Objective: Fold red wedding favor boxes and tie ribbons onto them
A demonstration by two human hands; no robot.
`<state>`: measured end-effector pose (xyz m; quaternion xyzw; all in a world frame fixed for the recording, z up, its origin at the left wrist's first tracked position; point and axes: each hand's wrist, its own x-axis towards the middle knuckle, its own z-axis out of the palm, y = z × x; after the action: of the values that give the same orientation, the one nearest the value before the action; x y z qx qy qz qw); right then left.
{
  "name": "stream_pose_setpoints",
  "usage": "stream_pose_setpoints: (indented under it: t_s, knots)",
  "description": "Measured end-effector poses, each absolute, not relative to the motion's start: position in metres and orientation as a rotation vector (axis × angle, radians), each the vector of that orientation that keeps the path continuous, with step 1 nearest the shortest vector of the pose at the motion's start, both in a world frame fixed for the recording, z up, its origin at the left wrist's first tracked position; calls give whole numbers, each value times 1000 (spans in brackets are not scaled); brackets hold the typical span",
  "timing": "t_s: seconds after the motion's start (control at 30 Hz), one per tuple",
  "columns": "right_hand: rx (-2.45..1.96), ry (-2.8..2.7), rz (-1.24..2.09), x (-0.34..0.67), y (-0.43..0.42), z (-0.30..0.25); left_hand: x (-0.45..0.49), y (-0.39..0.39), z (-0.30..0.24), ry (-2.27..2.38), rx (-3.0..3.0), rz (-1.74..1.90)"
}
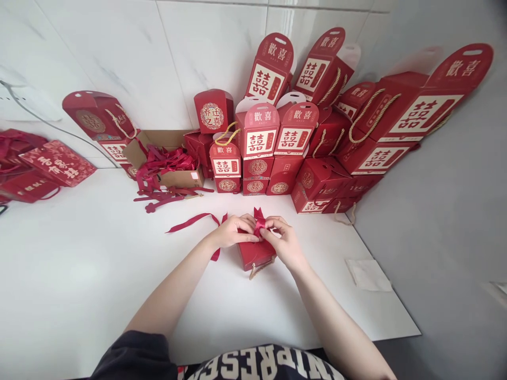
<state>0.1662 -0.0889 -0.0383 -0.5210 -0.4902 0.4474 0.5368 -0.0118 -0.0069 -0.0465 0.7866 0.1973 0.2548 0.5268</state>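
Observation:
A small red gift box (255,255) with a twisted gold cord handle (261,269) sits on the white table in front of me. On top of it is a red satin ribbon (260,226), looped, with a notched tail pointing away from me. My left hand (236,231) pinches the ribbon from the left side, and my right hand (281,237) pinches it from the right, thumb against the loop. Left of the box, another length of red ribbon (194,222) curls over the table and passes behind my left wrist. Fingers partly hide the knot area.
Behind stand stacked red gift boxes (261,137) with gold characters, some corded. A cardboard box (186,178) overflows with red ribbons (170,161). More red bags (27,174) lie far left. A white paper sheet (368,274) lies right, near the grey wall (443,211).

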Motion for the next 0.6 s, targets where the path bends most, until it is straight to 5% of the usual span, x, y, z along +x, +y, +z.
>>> stream_pose_setpoints:
  t_s: [0.6]
  knots:
    - [-988,-421,1090,167,-108,-58,-12,-5,-51,438,1873,615]
